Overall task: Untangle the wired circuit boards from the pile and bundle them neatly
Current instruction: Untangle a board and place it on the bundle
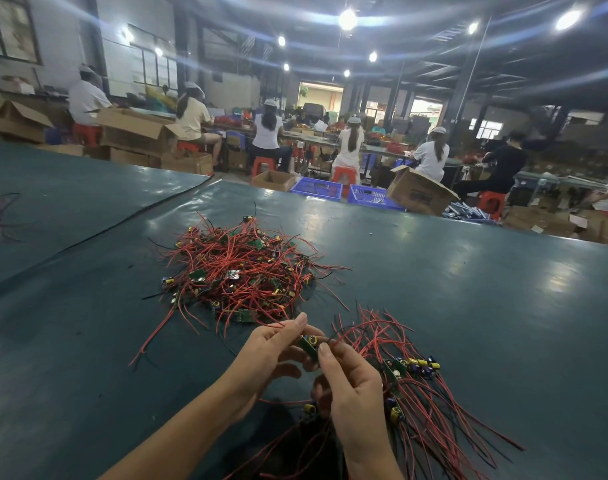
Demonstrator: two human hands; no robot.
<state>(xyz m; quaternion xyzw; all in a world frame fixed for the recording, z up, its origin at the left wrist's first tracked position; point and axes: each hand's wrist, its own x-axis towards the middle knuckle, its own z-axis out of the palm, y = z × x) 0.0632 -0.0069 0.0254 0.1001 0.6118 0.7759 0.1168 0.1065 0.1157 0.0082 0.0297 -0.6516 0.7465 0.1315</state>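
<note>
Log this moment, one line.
left hand: pinches circuit board | right hand: holds same board | tangled pile: beyond | bundle: right

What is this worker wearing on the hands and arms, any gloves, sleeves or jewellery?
Nothing that shows. The left hand and right hand are bare, with no gloves or rings. The left forearm and right forearm are bare down to the picture's lower edge, so no sleeves, watch or wrist strap are in view. The fingernails are fairly long and rounded.

Green circuit board [309, 345] in the grip of left hand [271, 355] and right hand [351, 386] — pile [240, 271] beyond, bundle [417, 393] beside.
</note>
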